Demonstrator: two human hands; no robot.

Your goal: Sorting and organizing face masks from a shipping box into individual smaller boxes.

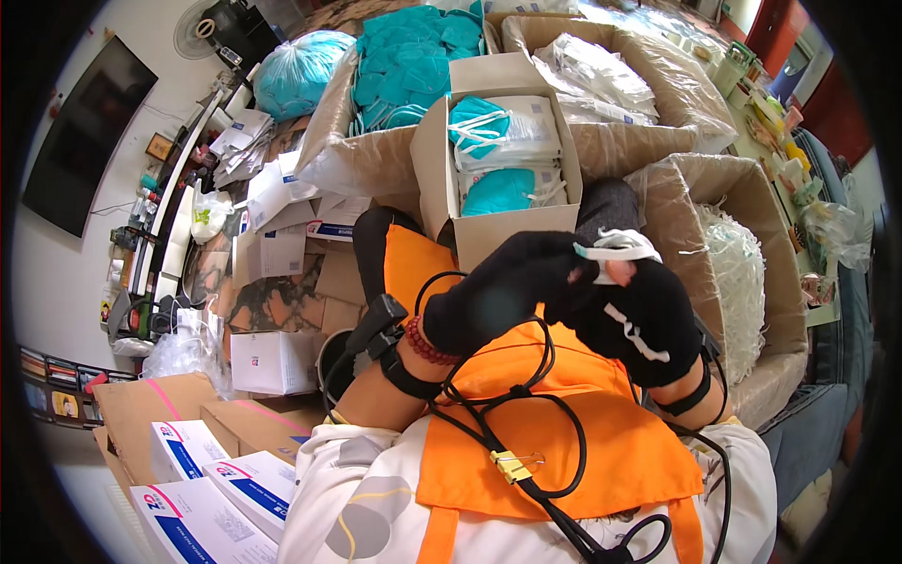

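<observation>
In front of my chest my two black-gloved hands meet, with bare fingertips showing. My left hand [507, 291] is closed at the teal edge of a face mask, mostly hidden behind the gloves. My right hand [634, 305] pinches the white elastic straps [622, 246] of this face mask, and a loose white strap lies across the back of that glove. Just beyond my hands, an open carton [512, 228] sits between my knees. It holds stacked masks in clear wrapping and loose teal face masks [498, 191].
Behind stand a lined box of teal masks [413, 66] and another with white packets [597, 80]. At right, a lined box holds white straps [738, 291]. Printed white cartons [202, 517] lie lower left. Black cables [489, 437] hang over my orange apron.
</observation>
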